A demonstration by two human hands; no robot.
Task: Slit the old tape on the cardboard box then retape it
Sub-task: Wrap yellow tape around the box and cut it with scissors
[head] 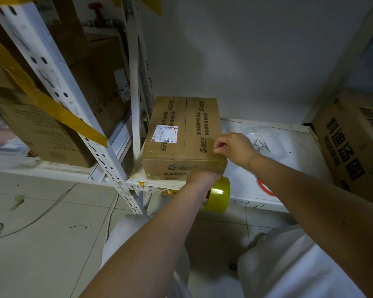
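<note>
A brown cardboard box (181, 130) with printed text and a white shipping label lies flat on a white shelf (289, 151), its centre seam running away from me. My left hand (202, 176) is pressed against the box's front face and holds a yellow tape roll (219, 194) that hangs below the shelf edge. My right hand (233, 147) rests at the box's near right top edge, fingers pinched together on what looks like the tape end; the strip itself is hard to make out.
Another printed cardboard box (353, 147) stands at the shelf's right end. A white perforated rack post (91, 134) with yellow tape and more boxes stands to the left. Small metal bits (261, 145) lie on the shelf behind my right hand. Tiled floor with a cable lies below.
</note>
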